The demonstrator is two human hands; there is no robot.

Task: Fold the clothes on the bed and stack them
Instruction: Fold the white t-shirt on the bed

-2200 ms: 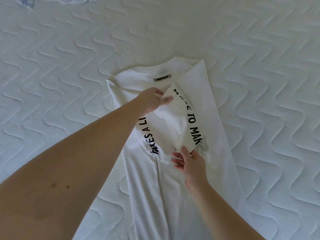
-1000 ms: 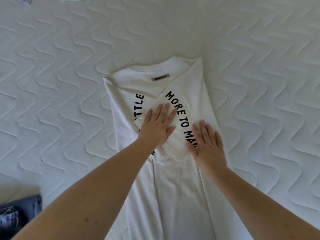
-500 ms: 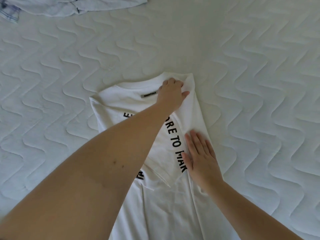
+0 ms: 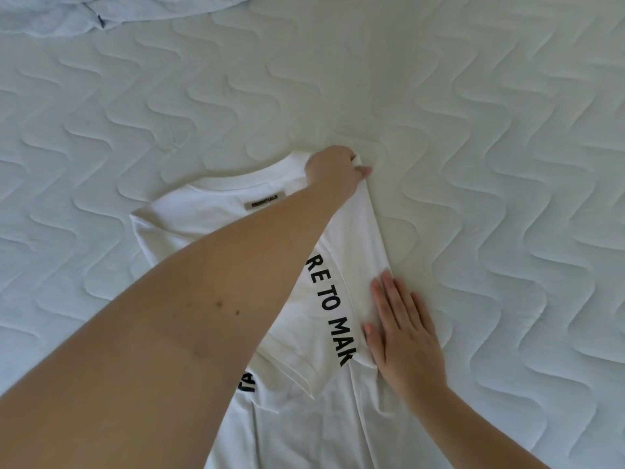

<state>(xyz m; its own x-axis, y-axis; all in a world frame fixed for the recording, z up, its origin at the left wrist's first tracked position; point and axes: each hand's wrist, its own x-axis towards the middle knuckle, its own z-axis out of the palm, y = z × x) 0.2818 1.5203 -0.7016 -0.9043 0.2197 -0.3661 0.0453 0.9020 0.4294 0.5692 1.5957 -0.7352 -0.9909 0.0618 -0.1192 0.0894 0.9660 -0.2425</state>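
A white T-shirt point(image 4: 209, 218) with black lettering lies on the quilted bed point(image 4: 490, 164), its right side and sleeve folded inward. A grey neck label shows near the collar. My left hand point(image 4: 333, 169) reaches across the shirt and pinches its top right corner at the shoulder fold. My right hand point(image 4: 404, 333) lies flat with straight fingers on the shirt's right folded edge, pressing it down. My left forearm hides much of the lettering and the shirt's middle.
A pale blue garment point(image 4: 101, 11) lies crumpled at the top left edge of the bed. White quilted mattress surface spreads to the right and behind the shirt.
Both hands first smoothed the folded sleeve. Then my left hand moved up to the top right corner and took hold of it, while my right hand slid to the right edge.
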